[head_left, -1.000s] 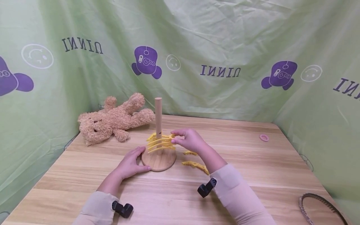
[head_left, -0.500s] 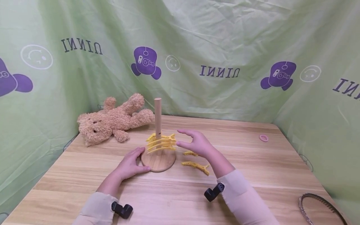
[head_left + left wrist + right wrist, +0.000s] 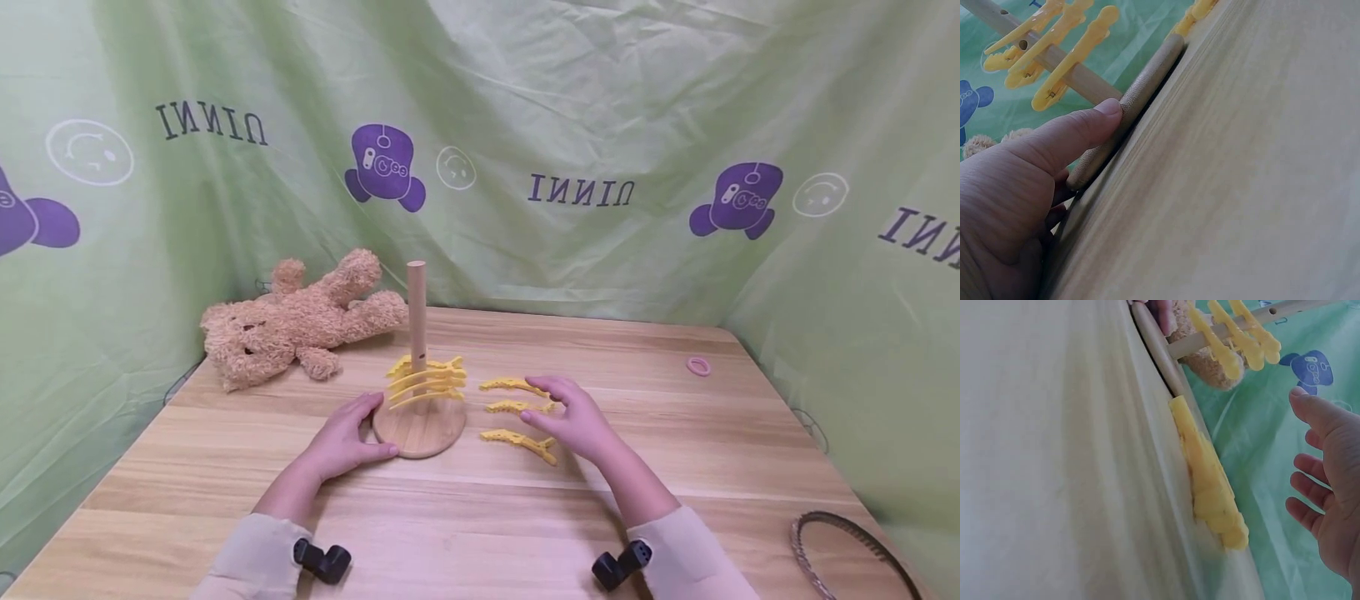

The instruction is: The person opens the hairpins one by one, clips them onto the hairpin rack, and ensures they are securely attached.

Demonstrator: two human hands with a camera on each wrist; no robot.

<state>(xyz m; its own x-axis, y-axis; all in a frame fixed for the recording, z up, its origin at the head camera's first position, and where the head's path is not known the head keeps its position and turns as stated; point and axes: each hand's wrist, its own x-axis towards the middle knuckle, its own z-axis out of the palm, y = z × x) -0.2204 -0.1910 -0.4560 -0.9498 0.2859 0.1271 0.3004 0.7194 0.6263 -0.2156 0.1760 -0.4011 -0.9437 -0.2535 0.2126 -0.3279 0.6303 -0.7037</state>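
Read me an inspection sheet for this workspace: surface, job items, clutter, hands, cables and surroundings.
Surface: wood-grain table.
Job items: wooden stand, upright, with three yellow clips across its post; three loose clips lie to its right.
Clutter: teddy bear lying left of and behind the stand; pink ring toward the right rear; curved band, probably a headband, at the near right.
Hands: left hand holds the edge of the stand's base; right hand, fingers apart, is at the loose clips, contact unclear.
Cables: thin dark lines by the table edges, possibly cords; too faint to tell.
Surroundings: green curtain with purple figures and lettering.
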